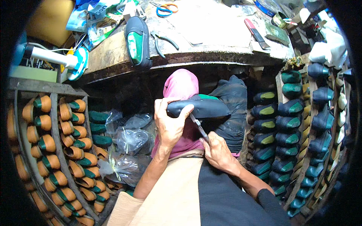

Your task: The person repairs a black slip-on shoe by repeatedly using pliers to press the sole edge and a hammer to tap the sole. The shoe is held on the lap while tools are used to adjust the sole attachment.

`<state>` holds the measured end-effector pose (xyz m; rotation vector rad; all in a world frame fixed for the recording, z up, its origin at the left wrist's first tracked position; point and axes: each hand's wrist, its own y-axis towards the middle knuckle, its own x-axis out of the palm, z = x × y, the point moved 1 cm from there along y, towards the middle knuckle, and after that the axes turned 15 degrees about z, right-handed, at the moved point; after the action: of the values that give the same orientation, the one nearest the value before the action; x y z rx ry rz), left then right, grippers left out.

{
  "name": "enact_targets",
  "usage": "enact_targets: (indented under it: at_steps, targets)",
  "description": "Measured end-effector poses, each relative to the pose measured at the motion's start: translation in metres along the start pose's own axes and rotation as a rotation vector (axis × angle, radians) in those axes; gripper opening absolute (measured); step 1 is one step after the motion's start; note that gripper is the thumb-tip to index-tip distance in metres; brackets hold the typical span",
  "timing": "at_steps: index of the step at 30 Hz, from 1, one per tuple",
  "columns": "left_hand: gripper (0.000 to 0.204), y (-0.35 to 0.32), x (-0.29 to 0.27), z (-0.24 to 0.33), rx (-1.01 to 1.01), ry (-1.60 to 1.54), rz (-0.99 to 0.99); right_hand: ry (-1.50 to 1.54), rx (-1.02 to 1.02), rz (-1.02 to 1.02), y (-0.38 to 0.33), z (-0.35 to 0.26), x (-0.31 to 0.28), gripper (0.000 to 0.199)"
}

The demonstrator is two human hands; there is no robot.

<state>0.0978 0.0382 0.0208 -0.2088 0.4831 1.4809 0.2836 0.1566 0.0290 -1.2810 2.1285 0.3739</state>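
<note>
Over my lap, my left hand (169,122) grips a dark loafer (205,109) by one end, thumb on its side and fingers over the top. The shoe lies sideways, with a strip of green lining showing along its far edge. My right hand (219,151) is closed around a narrow, greyish knife-like tool (200,128). The tool slants up to the shoe's near lower edge, its tip close to my left thumb. Whether the tip touches the shoe I cannot tell. A pink cloth (181,83) covers my knee just beyond the shoe.
Ahead is a workbench (222,34) with a matching shoe (136,41), pliers (164,43), scissors (164,10) and a red-handled cutter (257,34). Racks of tan shoes (49,145) stand left, dark shoes (290,124) right. Plastic bags (132,141) sit by my left arm. A white lamp (56,56) stands far left.
</note>
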Motion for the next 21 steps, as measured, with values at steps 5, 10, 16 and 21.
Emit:
enact_targets:
  at_steps: [5, 10, 16, 21]
  targets:
    - [0.046, 0.009, -0.002, -0.010, 0.092, -0.027, -0.025, -0.204, 0.110, -0.118, -0.021, 0.010, -0.038, 0.031]
    - [0.048, 0.013, -0.003, -0.018, 0.154, -0.060, -0.058, -0.080, 0.187, 0.303, -0.004, 0.012, -0.052, 0.044]
    - [0.050, 0.013, -0.004, -0.021, 0.109, -0.073, -0.075, 0.410, 0.539, 0.097, -0.005, 0.005, -0.052, 0.025]
    - [0.050, 0.012, -0.004, -0.023, 0.116, -0.070, -0.094, 0.260, 0.225, 0.176, -0.002, -0.017, -0.043, 0.066]
